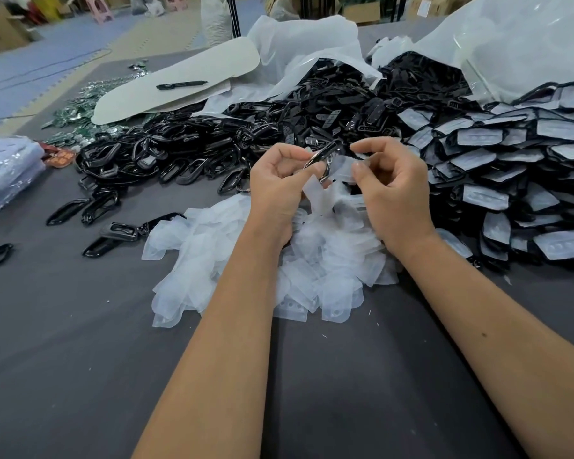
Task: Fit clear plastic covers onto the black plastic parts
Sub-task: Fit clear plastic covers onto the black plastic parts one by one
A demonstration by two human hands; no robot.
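Two hands (280,183) (390,190), black part (322,154), clear cover (340,170)

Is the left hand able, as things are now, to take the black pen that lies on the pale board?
Probably not right away. The left hand grips a black part and the black pen lies far beyond the heap of black parts, on the pale board. Nothing covers the pen, so a long reach over the heap might do.
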